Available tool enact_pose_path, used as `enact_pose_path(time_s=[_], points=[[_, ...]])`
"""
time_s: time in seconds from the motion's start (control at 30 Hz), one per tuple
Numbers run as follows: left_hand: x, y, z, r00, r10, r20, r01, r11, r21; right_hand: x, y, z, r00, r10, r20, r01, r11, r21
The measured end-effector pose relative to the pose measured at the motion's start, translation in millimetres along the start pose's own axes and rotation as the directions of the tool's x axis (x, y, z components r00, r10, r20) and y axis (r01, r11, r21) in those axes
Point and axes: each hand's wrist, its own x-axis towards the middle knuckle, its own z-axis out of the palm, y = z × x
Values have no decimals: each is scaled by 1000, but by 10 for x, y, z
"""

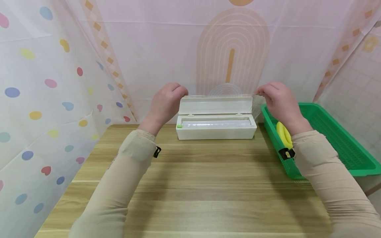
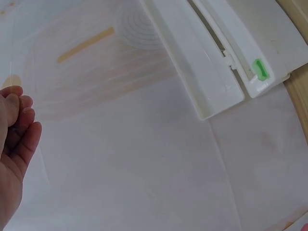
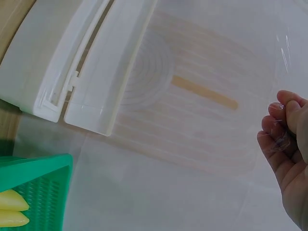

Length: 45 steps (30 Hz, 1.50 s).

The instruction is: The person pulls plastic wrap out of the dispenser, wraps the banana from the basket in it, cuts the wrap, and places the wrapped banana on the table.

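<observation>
From far I see the white box (image 1: pixel 216 133) at the centre of the frame, lid (image 1: pixel 215 106) already raised. Above it, left hand (image 1: pixel 168 100) and right hand (image 1: pixel 279 100) pinch clear film (image 3: pixel 285 58). Pulling-out seems begun; cutting perhaps remains.

A head camera looks forward and down across a table (image 1: pixel 226 185); nearer, tilted wrist cameras share one white box (image 1: pixel 216 133), from opposite ends.

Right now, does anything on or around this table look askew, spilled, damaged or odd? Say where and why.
Nothing stands out. The white box sits upright, lid open; the left hand and right hand pinch clear film above it; yellow bananas lie in the green basket.
</observation>
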Motion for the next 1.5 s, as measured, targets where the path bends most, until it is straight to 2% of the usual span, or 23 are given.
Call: enact_pose_path(time_s=[0.37, 0.97, 1.5], points=[[39, 16, -89, 999, 29, -41, -29, 1000, -3, 39, -58, -81, 999, -33, -21, 33, 999, -2], [141, 179, -308, 999, 51, 12, -51, 998, -23, 46, -105, -258, 996, -78, -30, 78, 997, -10], [181, 237, -423, 997, 69, -33, -70, 997, -32, 67, -172, -385, 992, -124, -38, 123, 992, -39]])
